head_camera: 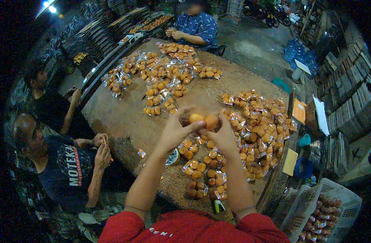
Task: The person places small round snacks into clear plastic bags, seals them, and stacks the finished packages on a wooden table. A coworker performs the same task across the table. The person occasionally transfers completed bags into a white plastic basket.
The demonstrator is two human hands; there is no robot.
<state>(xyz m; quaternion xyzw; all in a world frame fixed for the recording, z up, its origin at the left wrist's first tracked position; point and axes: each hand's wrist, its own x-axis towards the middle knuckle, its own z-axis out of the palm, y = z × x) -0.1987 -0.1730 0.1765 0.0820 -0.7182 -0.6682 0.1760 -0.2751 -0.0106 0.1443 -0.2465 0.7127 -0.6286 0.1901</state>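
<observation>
My left hand [178, 129] and my right hand [224, 136] are raised over the wooden table [124, 115], holding a clear plastic bag of round brown buns [196, 118] between them. Motion blurs the bag's top, so its closure cannot be made out. Beneath my forearms sit several bagged buns [195, 169] in short rows. A larger heap of bagged buns [264, 130] lies to the right of my right hand. Beyond my hands spreads another pile of bagged buns [170, 70]. A round tub [172, 157] shows partly behind my left forearm. Close to my body lies a small green-handled tool [217, 206].
Two people sit along the left side, one in a printed dark T-shirt [73, 170]. Across the table sits a person in a patterned blue shirt [197, 29]. A plastic crate [340, 194] with bagged goods stands at lower right. Stacked trays [97, 39] fill the back left.
</observation>
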